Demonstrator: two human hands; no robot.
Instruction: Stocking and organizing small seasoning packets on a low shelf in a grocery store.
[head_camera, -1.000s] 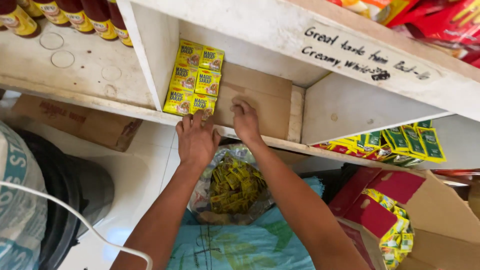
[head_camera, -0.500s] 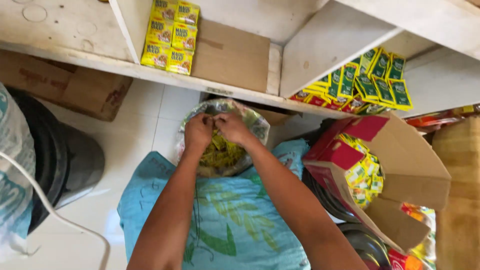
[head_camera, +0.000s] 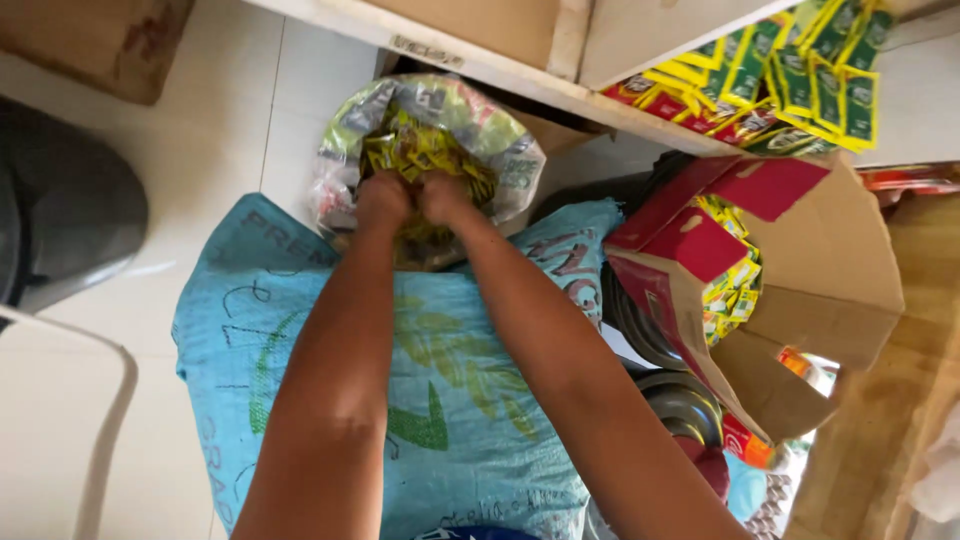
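A clear plastic bag (head_camera: 425, 150) with green and grey print sits open on a blue woven sack (head_camera: 300, 350), just under the shelf edge. It is filled with small yellow sachets (head_camera: 420, 150), loosely heaped and crumpled, their tops showing through the wide mouth.

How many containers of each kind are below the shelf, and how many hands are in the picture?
Clear plastic bag of yellow sachets: 1
Blue sack: 1
Open red carton of sachets: 1
Hands, left hand and right hand, both in the plastic bag: 2
Total: 5
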